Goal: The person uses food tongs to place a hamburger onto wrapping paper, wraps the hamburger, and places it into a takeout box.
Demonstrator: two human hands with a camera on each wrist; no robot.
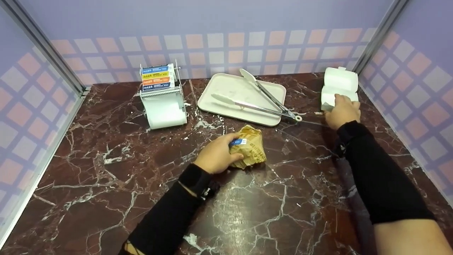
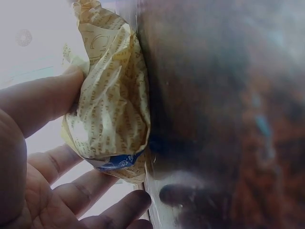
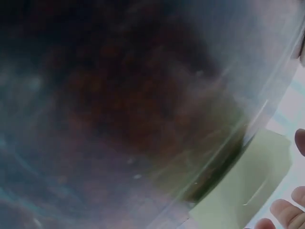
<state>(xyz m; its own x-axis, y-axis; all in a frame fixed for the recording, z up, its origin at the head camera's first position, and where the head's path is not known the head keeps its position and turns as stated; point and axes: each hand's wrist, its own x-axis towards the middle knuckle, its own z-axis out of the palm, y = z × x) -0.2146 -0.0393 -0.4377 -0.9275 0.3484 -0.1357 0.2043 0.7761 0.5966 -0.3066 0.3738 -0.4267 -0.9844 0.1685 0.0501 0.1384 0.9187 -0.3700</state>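
Note:
My left hand holds a burger-shaped packet wrapped in crumpled yellow-brown printed paper, which rests on the table. A blue label is stuck on the wrapper. In the left wrist view, the thumb lies on one side of the packet and the fingers on the other. At the far right, my right hand reaches over the near edge of a white clamshell box, whose lid stands raised. Spread fingertips appear beside the box in the right wrist view; contact is unclear.
A cream tray lies at the back middle, with metal tongs spread across it and overhanging its right edge. Left of it stands a label dispenser with several coloured label strips on top. Tiled-pattern walls enclose the dark marbled table.

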